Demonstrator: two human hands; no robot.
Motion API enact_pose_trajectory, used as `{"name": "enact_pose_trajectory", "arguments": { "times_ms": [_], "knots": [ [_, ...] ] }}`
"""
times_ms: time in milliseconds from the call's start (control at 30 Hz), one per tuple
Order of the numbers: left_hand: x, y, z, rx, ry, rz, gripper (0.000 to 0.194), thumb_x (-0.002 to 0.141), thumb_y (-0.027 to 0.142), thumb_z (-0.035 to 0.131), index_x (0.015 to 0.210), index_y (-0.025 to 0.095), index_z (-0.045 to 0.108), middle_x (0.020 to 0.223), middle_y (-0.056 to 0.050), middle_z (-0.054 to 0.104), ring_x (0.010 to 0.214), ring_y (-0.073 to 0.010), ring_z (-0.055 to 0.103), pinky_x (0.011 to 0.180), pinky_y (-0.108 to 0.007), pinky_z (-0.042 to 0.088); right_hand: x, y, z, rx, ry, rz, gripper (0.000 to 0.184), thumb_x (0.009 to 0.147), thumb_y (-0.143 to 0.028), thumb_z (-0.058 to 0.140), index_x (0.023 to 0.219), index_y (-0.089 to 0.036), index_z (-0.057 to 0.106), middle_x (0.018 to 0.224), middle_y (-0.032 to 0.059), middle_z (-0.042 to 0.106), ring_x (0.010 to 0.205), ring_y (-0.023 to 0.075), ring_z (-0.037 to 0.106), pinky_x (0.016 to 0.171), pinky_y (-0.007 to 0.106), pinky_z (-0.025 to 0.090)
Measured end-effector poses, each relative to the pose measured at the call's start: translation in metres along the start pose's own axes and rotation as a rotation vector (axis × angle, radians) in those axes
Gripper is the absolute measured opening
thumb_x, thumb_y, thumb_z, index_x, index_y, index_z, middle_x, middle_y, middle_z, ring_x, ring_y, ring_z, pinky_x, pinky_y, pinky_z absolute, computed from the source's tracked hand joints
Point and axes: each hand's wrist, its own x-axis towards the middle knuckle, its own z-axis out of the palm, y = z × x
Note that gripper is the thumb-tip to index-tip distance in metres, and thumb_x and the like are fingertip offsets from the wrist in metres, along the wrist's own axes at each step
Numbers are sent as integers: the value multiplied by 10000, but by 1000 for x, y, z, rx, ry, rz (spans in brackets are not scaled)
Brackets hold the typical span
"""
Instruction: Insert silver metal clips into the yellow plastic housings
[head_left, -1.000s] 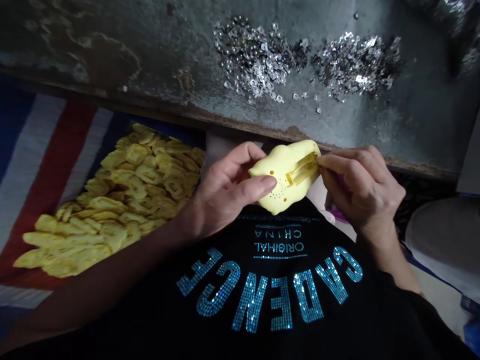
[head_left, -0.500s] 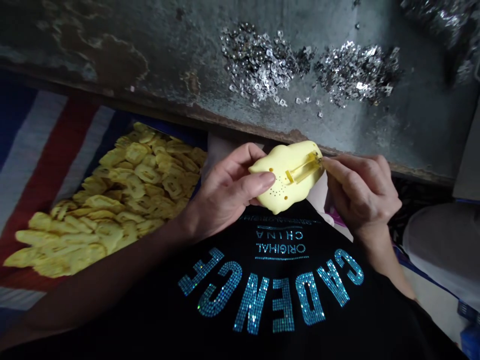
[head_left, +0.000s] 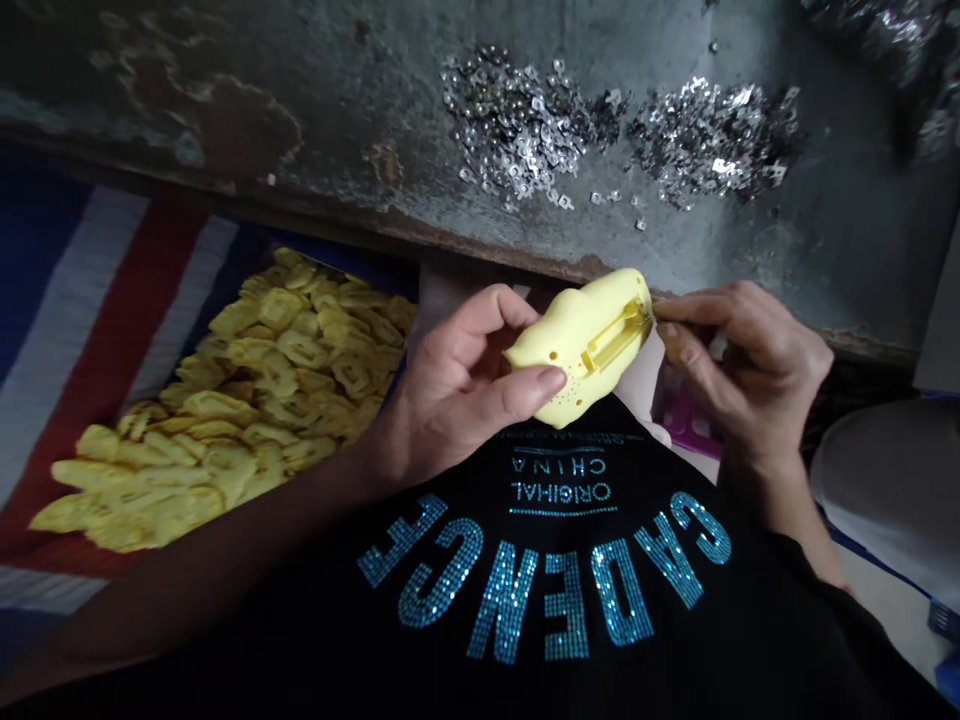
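My left hand (head_left: 472, 390) grips a pale yellow plastic shell (head_left: 559, 320), thumb on its face and fingers behind. The shell has a wavy outline, a patch of tiny holes partly under my thumb, and a long recessed slot like a battery compartment (head_left: 619, 338). It is tilted, its right end raised. My right hand (head_left: 765, 370) is closed, its index finger and thumb tips together at the slot's right end. Something small and dark shows inside that end; whether my fingertips hold anything cannot be made out.
A worn metal table (head_left: 337, 110) runs across the top, bearing two piles of small shiny metal pieces (head_left: 517, 130), (head_left: 716, 140). On the left, many yellow plastic parts (head_left: 255, 400) lie on striped cloth (head_left: 97, 300). A purple plastic item (head_left: 686, 415) sits below my right hand.
The shell has turned and tilted in my left hand, showing more of its upper side. My right hand has shifted slightly right, with its fingers re-angled at the slot's end.
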Motion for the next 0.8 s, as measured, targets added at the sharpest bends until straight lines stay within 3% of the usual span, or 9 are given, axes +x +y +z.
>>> {"name": "enact_pose_trajectory", "arguments": {
  "times_ms": [200, 333, 433, 533, 667, 800],
  "knots": [
    [-2, 2, 3, 96, -28, 24, 282, 846, 205, 961, 983, 238, 717, 885, 25, 716, 718, -143, 613, 641, -256, 488, 12, 1, -1, -35, -115, 26, 168, 1053, -167, 730, 988, -319, 761, 892, 9, 800, 779, 225, 762, 702, 402, 638],
    [0, 1, 4, 132, -18, 37, 277, 863, 249, 971, 981, 237, 721, 893, 19, 734, 700, -142, 623, 626, -259, 484, 11, 3, 6, -42, -108, 29, 191, 949, -111, 687, 906, -295, 656, 859, 10, 763, 752, 212, 717, 659, 385, 565],
    [1, 0, 3, 127, -24, 34, 280, 878, 249, 970, 970, 233, 706, 831, 33, 708, 653, -119, 598, 579, -232, 449, 9, 5, 8, 61, -80, 118, 168, 911, -139, 683, 877, -294, 629, 812, -12, 733, 674, 193, 653, 610, 382, 515],
    [3, -4, 0, 177, -57, 75, 291, 916, 303, 959, 987, 234, 686, 804, 40, 694, 625, -113, 603, 540, -218, 444, 8, 2, 3, 95, -92, 185, 170, 912, -151, 684, 869, -305, 627, 802, -14, 728, 662, 199, 634, 607, 395, 506],
    [5, -10, -3, 285, -105, 165, 280, 963, 350, 917, 1029, 251, 663, 813, 37, 692, 606, -113, 594, 516, -225, 466, 9, -4, -9, 35, -109, 120, 176, 905, -147, 706, 868, -301, 629, 821, -16, 722, 717, 201, 664, 651, 385, 518],
    [4, -12, -2, 293, -98, 171, 260, 973, 314, 912, 1036, 254, 667, 845, 34, 727, 622, -109, 619, 534, -221, 501, 8, 5, -10, 244, -127, 283, 202, 930, -236, 818, 831, -309, 658, 796, 1, 731, 686, 204, 639, 565, 362, 470]
  ]
}}
